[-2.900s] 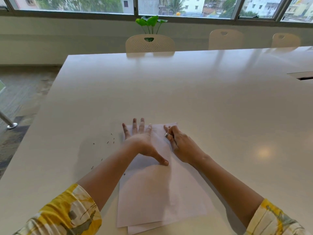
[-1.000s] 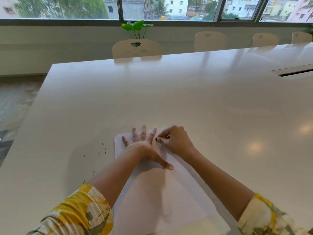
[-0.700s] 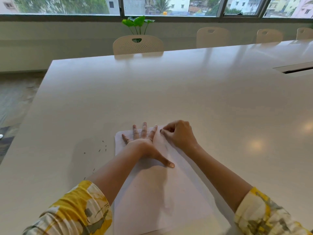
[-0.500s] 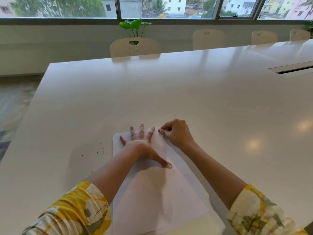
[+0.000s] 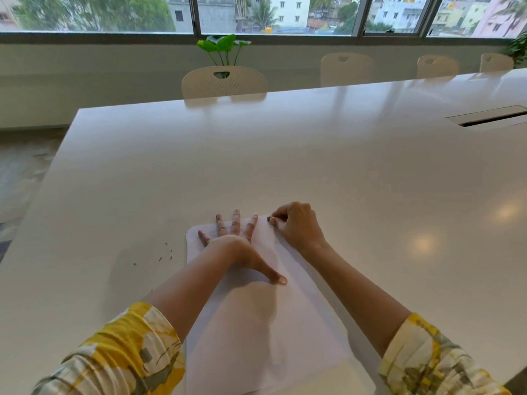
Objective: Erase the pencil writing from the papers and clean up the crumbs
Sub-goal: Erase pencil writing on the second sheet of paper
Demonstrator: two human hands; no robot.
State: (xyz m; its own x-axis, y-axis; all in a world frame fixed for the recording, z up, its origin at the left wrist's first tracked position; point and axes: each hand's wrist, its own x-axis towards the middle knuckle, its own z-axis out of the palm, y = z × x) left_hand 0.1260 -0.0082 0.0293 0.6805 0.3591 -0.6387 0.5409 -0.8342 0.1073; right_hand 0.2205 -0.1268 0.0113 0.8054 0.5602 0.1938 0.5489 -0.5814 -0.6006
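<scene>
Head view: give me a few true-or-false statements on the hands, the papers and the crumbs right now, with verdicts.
1. The left hand lies flat with spread fingers on the papers. True.
2. The right hand is open and flat on the table. False: its fingers are curled, pinching a small dark eraser at the papers' far right corner.
3. Dark crumbs lie on the table to the left of the papers. True.
4. The crumbs sit in a pile to the right of the right hand. False: no crumbs show there.
5. The papers hang over the table's far edge. False: they lie near the person.
</scene>
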